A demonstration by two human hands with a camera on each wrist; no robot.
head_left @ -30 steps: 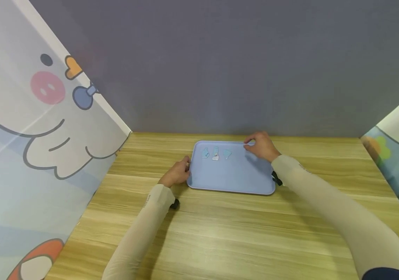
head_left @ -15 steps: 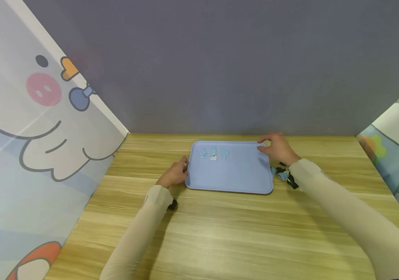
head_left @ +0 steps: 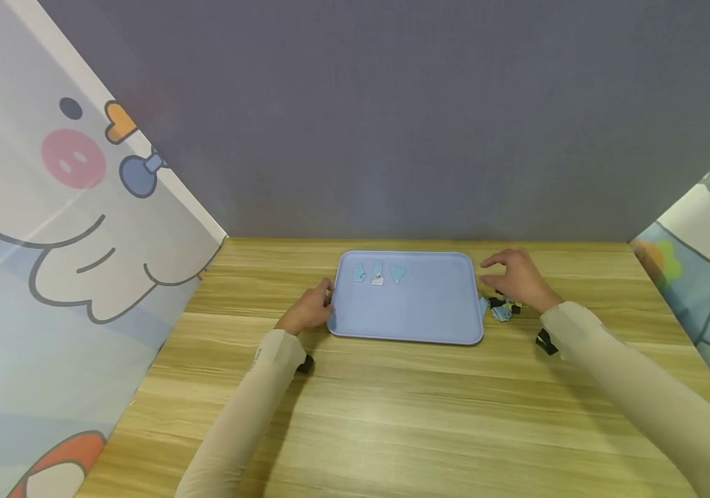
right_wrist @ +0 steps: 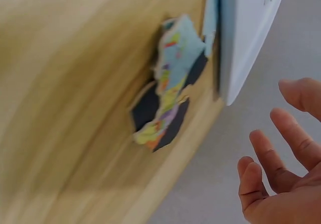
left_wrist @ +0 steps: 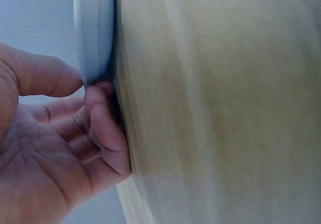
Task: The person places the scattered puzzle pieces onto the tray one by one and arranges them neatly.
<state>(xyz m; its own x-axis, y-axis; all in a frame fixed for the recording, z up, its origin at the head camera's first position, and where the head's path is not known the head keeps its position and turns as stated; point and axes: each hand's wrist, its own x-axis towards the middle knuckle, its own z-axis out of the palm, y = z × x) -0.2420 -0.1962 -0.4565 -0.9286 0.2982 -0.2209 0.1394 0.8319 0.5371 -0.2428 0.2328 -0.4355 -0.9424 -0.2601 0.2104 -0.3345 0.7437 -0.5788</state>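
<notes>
A light blue tray (head_left: 406, 311) lies on the wooden table. My left hand (head_left: 311, 306) holds its left edge; in the left wrist view the thumb rests at the tray's rim (left_wrist: 94, 28) and the other fingers are curled against it from below. Three small flat light blue pieces, like jigsaw pieces, lie in a row in the tray's upper left: one (head_left: 360, 272), a second with a white end (head_left: 378, 273) and a pointed third (head_left: 398, 274). My right hand (head_left: 519, 279), fingers apart and holding nothing, hovers right of the tray, near a small pile of jigsaw pieces (right_wrist: 173, 83).
The pile, with black, light blue and multicoloured faces, lies on the table (head_left: 392, 408) against the tray's right side. One light blue piece (right_wrist: 210, 18) there touches the tray's edge. A grey wall (head_left: 392, 124) rises behind the table, with cartoon-printed panels (head_left: 143, 277) at the sides.
My right hand has moved right, from over the tray's upper right to beside the pile, uncovering the pieces there. My left hand has stayed at the tray's left edge.
</notes>
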